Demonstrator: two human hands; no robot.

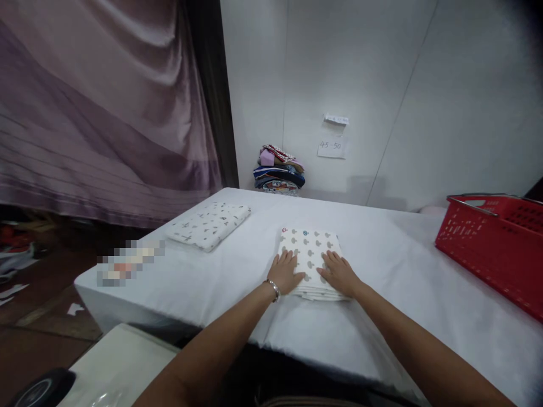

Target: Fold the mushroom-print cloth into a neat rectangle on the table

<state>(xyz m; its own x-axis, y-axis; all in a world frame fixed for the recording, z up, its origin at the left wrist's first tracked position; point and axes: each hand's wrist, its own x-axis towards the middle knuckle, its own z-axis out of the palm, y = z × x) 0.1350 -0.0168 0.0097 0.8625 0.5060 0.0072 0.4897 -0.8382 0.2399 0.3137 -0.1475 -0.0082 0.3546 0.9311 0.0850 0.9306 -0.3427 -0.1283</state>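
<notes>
A folded white cloth with grey spots (311, 251) lies on the white-covered table (382, 271) in front of me. My left hand (284, 273), with a bracelet on its wrist, rests flat on the cloth's near left edge, fingers stretched out. My right hand (339, 272) lies flat on the near right part of the same cloth, fingers also spread. Neither hand grips anything.
A second folded white patterned cloth (208, 225) lies at the table's far left. A red plastic basket (494, 246) stands at the right edge. A pile of coloured clothes (279, 169) sits against the back wall. A purple curtain (106, 107) hangs at left.
</notes>
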